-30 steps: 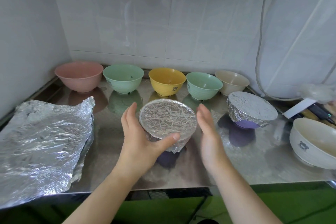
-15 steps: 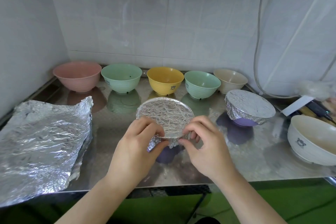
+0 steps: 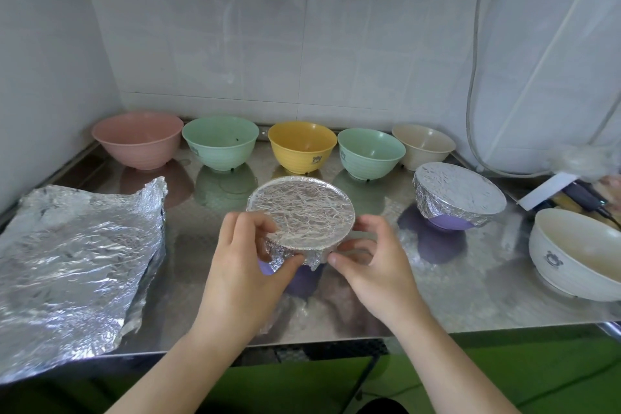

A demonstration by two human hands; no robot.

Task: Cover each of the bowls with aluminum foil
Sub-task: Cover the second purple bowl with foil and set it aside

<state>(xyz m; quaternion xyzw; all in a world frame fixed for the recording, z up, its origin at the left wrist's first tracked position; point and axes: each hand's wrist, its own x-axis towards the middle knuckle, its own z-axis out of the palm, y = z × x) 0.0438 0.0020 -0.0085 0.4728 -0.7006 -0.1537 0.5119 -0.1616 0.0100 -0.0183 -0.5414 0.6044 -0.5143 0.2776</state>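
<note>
The foil-covered purple bowl (image 3: 300, 212) stands on the steel counter (image 3: 420, 306) at the centre of the view, near the front edge. The left hand (image 3: 248, 265) grips its 8 o'clock side, thumb pressing the crimped foil skirt under the rim and fingers curled over the rim edge. The right hand (image 3: 373, 262) curls round the 4 o'clock side, thumb tip pinching the foil hem at about 6 o'clock. Half a second ago both hands bunched together at the near edge; now they have spread apart along the rim, and a second ago the right hand was flat and clear of the bowl. A second covered bowl (image 3: 457, 198) sits at 3 o'clock. Five uncovered bowls line the back at 12 o'clock: pink (image 3: 137, 138), green (image 3: 220, 141), yellow (image 3: 302, 144), green (image 3: 369, 151), beige (image 3: 423, 144). A white bowl (image 3: 571, 255) stands far right. The loose foil sheet (image 3: 74, 252) lies at 9 o'clock.
</note>
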